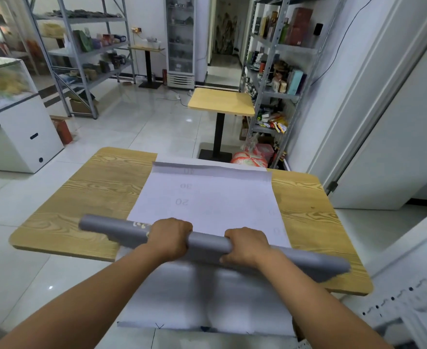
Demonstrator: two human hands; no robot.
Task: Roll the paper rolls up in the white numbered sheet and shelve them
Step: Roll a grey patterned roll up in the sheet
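Note:
A white numbered sheet [207, 197] lies lengthwise on a wooden table [86, 197], with faint mirrored numbers 20 and 30 showing through. Its near end hangs over the table's front edge toward me. Across the sheet lies a long grey paper roll [207, 244], slanting from far left to near right and sticking out past both sides of the sheet. My left hand [168, 238] grips the roll left of its middle. My right hand [247, 245] grips it right of the middle. Both hands wrap over the top of the roll.
A smaller yellow table [221, 100] on a black post stands beyond the work table. Metal shelving [270, 71] with boxes and bottles lines the right wall, and more shelves [81, 46] stand at the back left. A white display freezer [18, 129] is at left.

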